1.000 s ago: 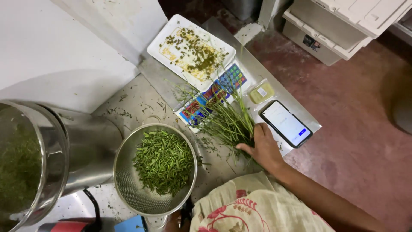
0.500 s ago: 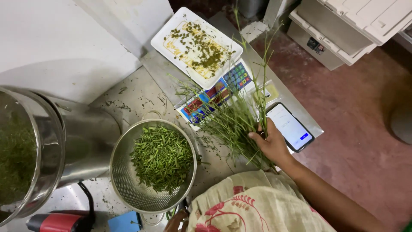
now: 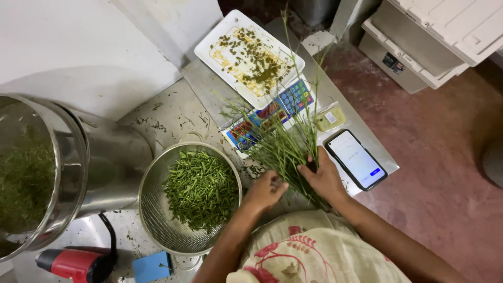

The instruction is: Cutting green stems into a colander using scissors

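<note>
Both hands grip a bunch of green stalks (image 3: 285, 147): left hand (image 3: 264, 191), right hand (image 3: 325, 178). Beside them, a metal colander (image 3: 152, 209) holds chopped greens (image 3: 201, 188); a phone (image 3: 357, 159) lies near the counter edge.

A round perforated metal strainer bowl (image 3: 157, 220) with a dull sheen is seen beside a large polished steel drum (image 3: 112, 157). The grey metal table (image 3: 173, 118) looks scuffed and matt. A glossy black glass-faced phone (image 3: 357, 159) and a smooth white plastic tray (image 3: 209, 50) are noted. Matt, fibrous green stalks (image 3: 285, 149) are gripped; printed cloth (image 3: 314, 251) appears soft.
</note>
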